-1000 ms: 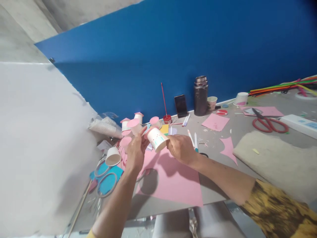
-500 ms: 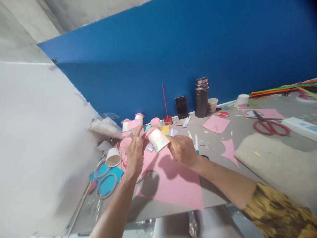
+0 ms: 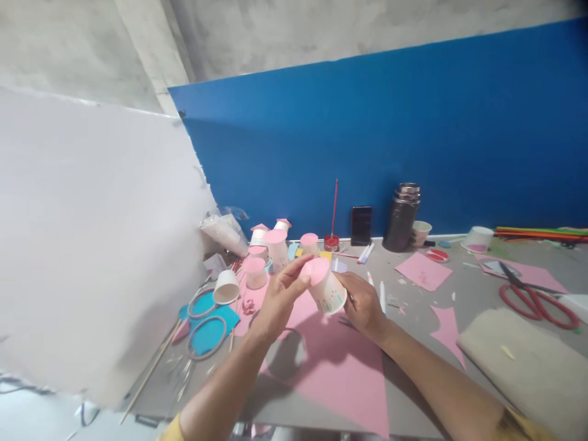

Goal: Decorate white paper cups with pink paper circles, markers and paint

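Observation:
Above a pink sheet [image 3: 349, 361] with a round hole cut in it, I hold a white paper cup [image 3: 329, 295] tilted, its mouth facing down to the right. A pink paper disc [image 3: 316, 270] covers the cup's base, and small coloured marks show on its side. My left hand [image 3: 282, 300] is closed on the base end, thumb and fingers at the disc. At the rim, my right hand [image 3: 365, 306] is closed on the cup's right edge; some of its fingers are hidden. A thin dark object [image 3: 346, 322] shows below that hand, too small to name.
Several pink-topped cups [image 3: 277, 250] stand at the back left. An uncovered white cup [image 3: 226, 287] lies near grey rings [image 3: 207, 335] on blue paper. Behind are a phone [image 3: 361, 225] and a dark flask [image 3: 402, 217]. Red-handled scissors [image 3: 535, 301] lie right, beside a beige cloth [image 3: 523, 355].
The cup has turned so its pink base disc now faces up more towards me. My left fingers have shifted onto the disc end. The view has tilted up and swung left.

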A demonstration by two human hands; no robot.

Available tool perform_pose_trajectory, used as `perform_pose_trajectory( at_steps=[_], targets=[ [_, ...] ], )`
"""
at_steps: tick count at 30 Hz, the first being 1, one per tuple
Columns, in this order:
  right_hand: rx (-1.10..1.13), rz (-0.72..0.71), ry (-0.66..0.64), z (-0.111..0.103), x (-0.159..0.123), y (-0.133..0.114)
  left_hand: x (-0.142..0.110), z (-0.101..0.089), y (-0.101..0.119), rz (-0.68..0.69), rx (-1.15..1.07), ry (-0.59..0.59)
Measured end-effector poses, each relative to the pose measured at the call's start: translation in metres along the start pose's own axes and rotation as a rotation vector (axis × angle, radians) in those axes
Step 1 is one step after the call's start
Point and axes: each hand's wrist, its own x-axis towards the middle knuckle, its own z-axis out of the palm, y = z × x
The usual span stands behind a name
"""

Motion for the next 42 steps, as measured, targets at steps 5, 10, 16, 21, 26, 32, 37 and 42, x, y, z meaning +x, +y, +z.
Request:
perform_pose_trajectory(
  at_steps=[5, 10, 16, 21, 26, 32, 37, 42],
  targets=[
    [-0.108, -0.027, 0.012, 0.005, -0.007, 0.011, -0.01, 0.008, -0.007, 0.024, 0.147, 0.036],
    [-0.194, -0.026, -0.005, 0.007, -0.011, 0.017, -0.018, 0.01, -0.016, 0.042, 0.177, 0.064],
    [-0.129, 0.024, -0.029, 0.008, -0.013, 0.015, -0.018, 0.008, -0.022, 0.047, 0.098, 0.041],
    [-0.127, 0.063, -0.033, 0.007, -0.013, 0.012, -0.018, 0.007, -0.021, 0.075, 0.165, 0.061],
    [-0.188, 0.037, -0.007, 0.006, -0.01, 0.01, -0.022, 0.008, -0.021, 0.189, 0.386, 0.121],
    [-0.18, 0.076, -0.035, 0.007, -0.011, 0.01, -0.019, 0.001, -0.022, 0.229, 0.371, 0.045],
    [-0.093, 0.069, -0.101, 0.005, -0.01, 0.007, -0.013, -0.004, -0.019, 0.254, 0.297, -0.036],
    [-0.033, 0.047, -0.123, 0.003, -0.008, 0.002, -0.012, -0.003, -0.019, 0.191, 0.252, -0.033]
  ],
)
